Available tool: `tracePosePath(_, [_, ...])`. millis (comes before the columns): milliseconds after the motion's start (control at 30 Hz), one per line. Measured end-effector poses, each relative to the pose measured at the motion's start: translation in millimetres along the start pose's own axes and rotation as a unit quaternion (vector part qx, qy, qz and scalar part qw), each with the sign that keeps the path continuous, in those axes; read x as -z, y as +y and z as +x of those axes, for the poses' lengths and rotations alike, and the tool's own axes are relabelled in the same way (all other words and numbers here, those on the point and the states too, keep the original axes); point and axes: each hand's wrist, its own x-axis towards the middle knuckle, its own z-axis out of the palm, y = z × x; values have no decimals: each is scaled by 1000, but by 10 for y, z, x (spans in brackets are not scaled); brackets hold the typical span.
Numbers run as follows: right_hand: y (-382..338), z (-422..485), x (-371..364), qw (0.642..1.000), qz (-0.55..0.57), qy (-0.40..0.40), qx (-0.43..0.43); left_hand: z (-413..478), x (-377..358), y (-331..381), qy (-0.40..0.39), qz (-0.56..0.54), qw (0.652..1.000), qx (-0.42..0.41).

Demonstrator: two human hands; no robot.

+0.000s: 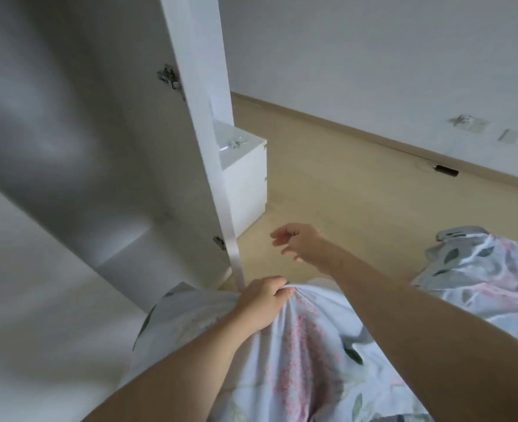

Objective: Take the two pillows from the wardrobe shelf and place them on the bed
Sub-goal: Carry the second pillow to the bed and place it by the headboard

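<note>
**PILLOW TRANSFER: ONE PILLOW IN HAND, NOT YET ON BED**

**Hands**
- Left hand (265, 303): at 6 o'clock in the view, fingers curled tight into a bunched fold at the top of the floral pillow (297, 360).
- Right hand (300, 243): just beyond the left, toward 12 o'clock of it. Fingers loosely curled, pinching nothing. Near the edge of the open wardrobe door (202, 132), not touching it.

**Location of the pillow**
- Low in the view, from 6 o'clock down to the bottom edge.
- Hanging below the left-hand grip, off the wardrobe shelf and above the floor (327, 178).

**Other items**
- More floral fabric (480, 284) at 3 o'clock, well apart from the held pillow. Either the other pillow or bed linen, cannot tell which.
- White bedside cabinet (242, 172) at 12 o'clock, beyond the door.

**Progress (judged)**
- Done: at least one pillow removed from the shelf.
- In hand: carrying that pillow to the bed, probably toward 3 o'clock.
- Unknown: shelf contents out of view — no telling whether a pillow remains there.
- Left to do: lay the held pillow down, then check the shelf.
</note>
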Motion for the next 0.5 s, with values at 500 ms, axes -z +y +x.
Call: tracePosePath(500, [1111, -127, 729, 958, -275, -20, -83, 714, -85, 431, -58, 32, 997, -45])
